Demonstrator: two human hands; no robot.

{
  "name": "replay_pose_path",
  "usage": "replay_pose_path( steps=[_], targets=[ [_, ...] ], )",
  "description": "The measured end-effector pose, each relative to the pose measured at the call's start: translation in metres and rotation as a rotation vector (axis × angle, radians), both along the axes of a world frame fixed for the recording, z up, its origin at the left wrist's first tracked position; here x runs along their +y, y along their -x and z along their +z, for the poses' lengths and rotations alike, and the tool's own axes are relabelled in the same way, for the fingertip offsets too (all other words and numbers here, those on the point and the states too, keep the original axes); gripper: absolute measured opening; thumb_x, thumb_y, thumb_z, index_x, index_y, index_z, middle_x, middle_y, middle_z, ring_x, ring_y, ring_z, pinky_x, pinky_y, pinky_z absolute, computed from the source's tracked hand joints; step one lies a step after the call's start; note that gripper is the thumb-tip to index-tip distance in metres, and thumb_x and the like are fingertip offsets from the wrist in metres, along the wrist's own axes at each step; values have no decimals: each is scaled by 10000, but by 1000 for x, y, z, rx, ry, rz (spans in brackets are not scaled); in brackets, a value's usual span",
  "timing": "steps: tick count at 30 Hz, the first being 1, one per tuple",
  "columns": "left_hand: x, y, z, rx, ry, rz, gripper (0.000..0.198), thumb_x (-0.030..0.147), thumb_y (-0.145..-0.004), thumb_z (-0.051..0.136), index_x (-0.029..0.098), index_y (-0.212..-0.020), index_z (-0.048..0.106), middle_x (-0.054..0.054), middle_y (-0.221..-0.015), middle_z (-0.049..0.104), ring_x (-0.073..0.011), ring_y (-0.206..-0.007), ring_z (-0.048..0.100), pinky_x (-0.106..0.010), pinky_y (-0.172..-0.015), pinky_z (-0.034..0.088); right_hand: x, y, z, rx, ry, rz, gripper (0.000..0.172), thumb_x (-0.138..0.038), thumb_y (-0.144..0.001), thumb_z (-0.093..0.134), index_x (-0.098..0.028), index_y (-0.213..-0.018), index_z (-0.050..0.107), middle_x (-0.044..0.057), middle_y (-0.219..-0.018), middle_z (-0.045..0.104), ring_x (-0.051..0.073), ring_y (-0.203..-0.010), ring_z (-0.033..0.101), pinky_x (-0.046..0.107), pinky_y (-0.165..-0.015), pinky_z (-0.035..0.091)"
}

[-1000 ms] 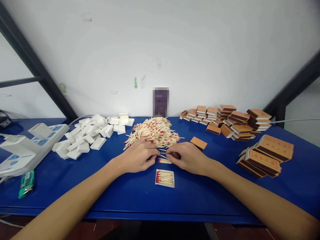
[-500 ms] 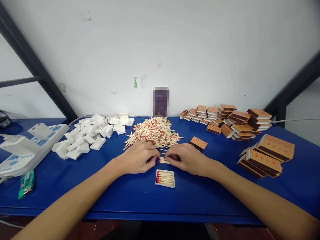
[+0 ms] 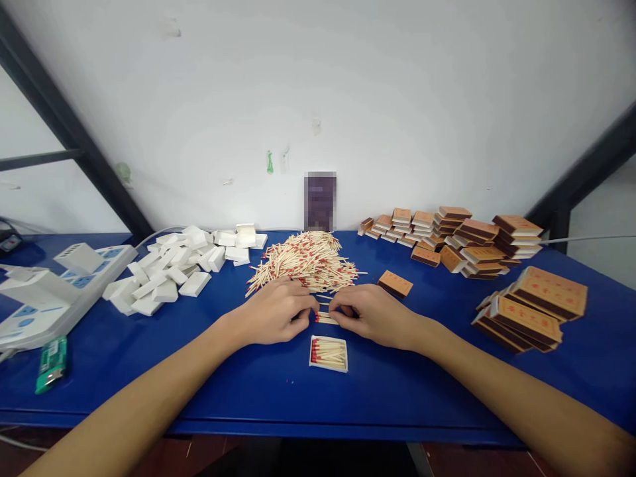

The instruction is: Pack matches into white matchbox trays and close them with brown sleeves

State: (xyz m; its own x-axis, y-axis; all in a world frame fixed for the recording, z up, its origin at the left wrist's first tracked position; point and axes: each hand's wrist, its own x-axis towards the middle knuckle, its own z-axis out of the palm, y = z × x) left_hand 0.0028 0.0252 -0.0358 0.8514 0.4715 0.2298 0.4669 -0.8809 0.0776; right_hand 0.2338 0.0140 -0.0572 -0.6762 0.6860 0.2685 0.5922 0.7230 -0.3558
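Note:
Several matches (image 3: 326, 318) lie side by side between my hands, red heads toward the left. My left hand (image 3: 281, 311) has its fingers bent and closed at the head ends. At the plain ends, my right hand (image 3: 372, 317) pinches with thumb and forefinger. Just in front of them stands a white matchbox tray (image 3: 346, 358) with matches in it, heads also left. Behind my hands rises a large heap of loose matches (image 3: 308, 262), and a couple of stray matches lie between the heap and my fingers.
White empty trays (image 3: 173, 265) are heaped at the left, by a power strip (image 3: 99, 291) and a green packet (image 3: 52, 364). Brown matchboxes (image 3: 477, 238) are stacked at the right; one single matchbox (image 3: 395, 283) lies near my right hand. A wall (image 3: 397, 99) closes off the back.
Both hands stay at the small row of matches, with hardly any movement. The view has shifted very slightly.

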Motion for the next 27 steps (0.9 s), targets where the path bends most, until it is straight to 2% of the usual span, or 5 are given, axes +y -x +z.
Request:
replay_pose_path(
  steps=[12,16,20,27],
  targets=[
    [2,1,0,11,-19,15,248,156,-868,461,178,-943,697,-28,-785,638,-167,-741,579,-303,-711,399,-3,1,6,-30,76,-27,183,-362,-893,607,-199,-901,689,-24,-643,551,116,-611,476,242,-578,298],
    [0,1,2,2,-1,16,240,177,-885,463,178,-942,695,-25,-790,641,-165,-746,582,-300,-718,401,-2,0,8,-7,78,-16,131,-265,-887,598,-190,-837,694,-12,-681,574,113,-634,487,238,-601,318],
    [-2,0,2,10,14,14,237,278,-928,486,181,-983,694,-32,-814,646,-175,-779,589,-302,-734,412,-3,1,10,3,103,-13,116,-199,-876,580,-175,-796,661,-4,-695,571,118,-647,487,237,-604,331],
    [-1,0,0,25,6,16,266,329,-943,491,186,-1001,707,-34,-822,637,-182,-792,588,-319,-750,422,-3,2,2,1,89,-45,81,-227,-895,560,-180,-844,602,18,-835,574,138,-734,508,252,-652,367]
  ],
)
